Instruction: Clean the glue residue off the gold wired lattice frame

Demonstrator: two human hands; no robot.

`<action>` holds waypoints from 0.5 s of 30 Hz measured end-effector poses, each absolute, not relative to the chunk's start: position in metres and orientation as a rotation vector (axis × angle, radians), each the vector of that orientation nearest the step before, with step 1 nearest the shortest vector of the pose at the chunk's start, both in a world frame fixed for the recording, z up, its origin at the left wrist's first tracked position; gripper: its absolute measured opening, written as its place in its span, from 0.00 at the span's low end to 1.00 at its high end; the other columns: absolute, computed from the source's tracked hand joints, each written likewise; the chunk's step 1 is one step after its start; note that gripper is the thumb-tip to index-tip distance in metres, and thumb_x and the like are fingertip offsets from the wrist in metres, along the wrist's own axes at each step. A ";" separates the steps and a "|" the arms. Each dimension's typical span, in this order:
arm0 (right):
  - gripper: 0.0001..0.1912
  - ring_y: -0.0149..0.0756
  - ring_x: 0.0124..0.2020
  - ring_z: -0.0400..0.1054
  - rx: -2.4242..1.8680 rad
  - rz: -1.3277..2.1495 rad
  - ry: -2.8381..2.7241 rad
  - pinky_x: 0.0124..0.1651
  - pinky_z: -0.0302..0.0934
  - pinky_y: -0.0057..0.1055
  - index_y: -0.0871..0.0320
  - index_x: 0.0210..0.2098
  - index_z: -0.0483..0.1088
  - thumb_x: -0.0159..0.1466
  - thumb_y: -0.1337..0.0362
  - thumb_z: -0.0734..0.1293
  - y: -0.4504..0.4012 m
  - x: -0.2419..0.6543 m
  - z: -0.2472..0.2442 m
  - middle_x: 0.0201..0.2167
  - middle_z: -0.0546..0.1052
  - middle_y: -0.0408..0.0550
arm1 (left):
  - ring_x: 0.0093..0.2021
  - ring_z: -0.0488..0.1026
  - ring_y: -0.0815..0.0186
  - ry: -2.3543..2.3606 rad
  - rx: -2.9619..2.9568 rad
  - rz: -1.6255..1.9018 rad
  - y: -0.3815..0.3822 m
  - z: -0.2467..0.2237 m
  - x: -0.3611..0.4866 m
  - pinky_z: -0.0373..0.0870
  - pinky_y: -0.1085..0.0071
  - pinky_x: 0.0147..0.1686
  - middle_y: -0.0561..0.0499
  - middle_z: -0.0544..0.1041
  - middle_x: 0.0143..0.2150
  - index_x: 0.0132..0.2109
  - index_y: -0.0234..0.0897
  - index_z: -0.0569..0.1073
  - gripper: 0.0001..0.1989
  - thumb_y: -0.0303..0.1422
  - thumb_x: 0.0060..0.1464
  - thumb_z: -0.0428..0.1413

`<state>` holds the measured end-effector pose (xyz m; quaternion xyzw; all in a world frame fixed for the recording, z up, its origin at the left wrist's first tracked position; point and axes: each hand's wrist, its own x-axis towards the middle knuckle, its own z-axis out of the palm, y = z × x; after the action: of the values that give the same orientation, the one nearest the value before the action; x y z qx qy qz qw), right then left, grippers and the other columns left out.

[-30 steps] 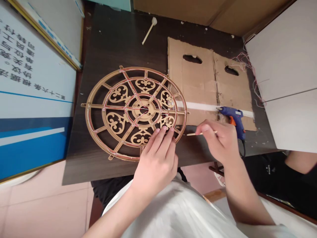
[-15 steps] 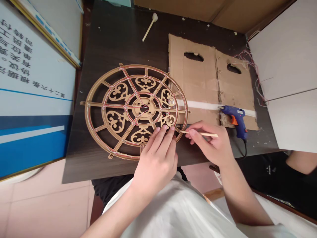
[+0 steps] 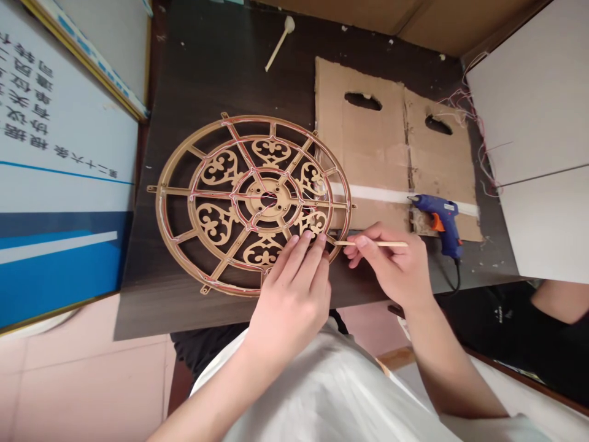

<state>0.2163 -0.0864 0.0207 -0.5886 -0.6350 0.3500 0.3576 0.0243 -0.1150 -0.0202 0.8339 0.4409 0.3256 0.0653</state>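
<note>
A round gold-coloured openwork frame (image 3: 281, 201) with scroll ornaments lies on the dark table. Thin red and white wires (image 3: 251, 167) run along its rings and spokes. My left hand (image 3: 294, 294) rests on the near right part of the frame, fingers stretched out flat across it. In my right hand (image 3: 399, 264) a thin wooden stick (image 3: 392, 244) is pinched between thumb and fingers. Its tip meets the outer ring at the lower right, just beside my left fingertips. What lies under my left hand is hidden.
Right of the frame lies a cardboard sheet (image 3: 368, 141) with two oval holes, partly under the frame. A blue glue gun (image 3: 442, 218) rests on it. Another stick with a white blob (image 3: 289, 24) lies at the back. Loose wires (image 3: 478, 132) hang by the white panel (image 3: 534, 92).
The stick in my right hand has swung slightly to lie more level, its tip still at the outer ring. My left hand stays where it was. The view has shifted slightly.
</note>
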 end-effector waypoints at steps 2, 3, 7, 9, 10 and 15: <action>0.13 0.31 0.22 0.78 -1.518 0.893 -1.631 0.28 0.73 0.24 0.54 0.32 0.78 0.73 0.58 0.71 -0.087 0.216 0.019 0.25 0.83 0.41 | 0.63 0.76 0.49 1.328 2.514 0.986 -0.115 -0.021 0.024 0.72 0.52 0.67 0.37 0.79 0.62 0.54 0.22 0.79 0.14 0.21 0.62 0.59; 0.12 0.31 0.22 0.78 -1.517 0.885 -1.627 0.27 0.73 0.25 0.54 0.33 0.78 0.73 0.58 0.70 -0.088 0.216 0.018 0.26 0.83 0.41 | 0.63 0.76 0.49 1.326 2.513 0.986 -0.115 -0.021 0.024 0.72 0.52 0.68 0.37 0.79 0.62 0.53 0.22 0.79 0.14 0.21 0.62 0.59; 0.10 0.31 0.22 0.78 -1.508 0.850 -1.627 0.27 0.73 0.24 0.54 0.33 0.78 0.72 0.61 0.70 -0.089 0.215 0.016 0.26 0.83 0.41 | 0.63 0.76 0.50 1.312 2.504 0.989 -0.115 -0.021 0.023 0.71 0.52 0.69 0.37 0.79 0.63 0.53 0.23 0.79 0.13 0.20 0.61 0.59; 0.09 0.30 0.23 0.79 -1.504 0.832 -1.639 0.28 0.73 0.22 0.54 0.33 0.78 0.72 0.63 0.71 -0.090 0.214 0.016 0.26 0.83 0.40 | 0.63 0.76 0.50 1.308 2.491 0.991 -0.116 -0.020 0.022 0.71 0.52 0.68 0.38 0.79 0.63 0.52 0.23 0.80 0.12 0.20 0.62 0.59; 0.09 0.29 0.23 0.79 -1.503 0.820 -1.646 0.29 0.72 0.22 0.54 0.33 0.78 0.72 0.64 0.71 -0.091 0.214 0.015 0.27 0.83 0.39 | 0.63 0.76 0.50 1.307 2.483 0.990 -0.115 -0.020 0.022 0.71 0.52 0.68 0.39 0.79 0.63 0.52 0.24 0.80 0.12 0.21 0.62 0.59; 0.10 0.29 0.24 0.79 -1.493 0.747 -1.665 0.30 0.72 0.22 0.54 0.33 0.77 0.72 0.65 0.70 -0.094 0.211 0.010 0.27 0.83 0.39 | 0.63 0.76 0.51 1.300 2.451 0.997 -0.113 -0.019 0.020 0.72 0.52 0.68 0.39 0.79 0.63 0.53 0.25 0.80 0.13 0.20 0.62 0.59</action>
<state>0.2114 -0.0943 0.0103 -0.5851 -0.6525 0.2929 0.3822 0.0204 -0.1133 -0.0190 0.8275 0.4390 0.3365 0.0964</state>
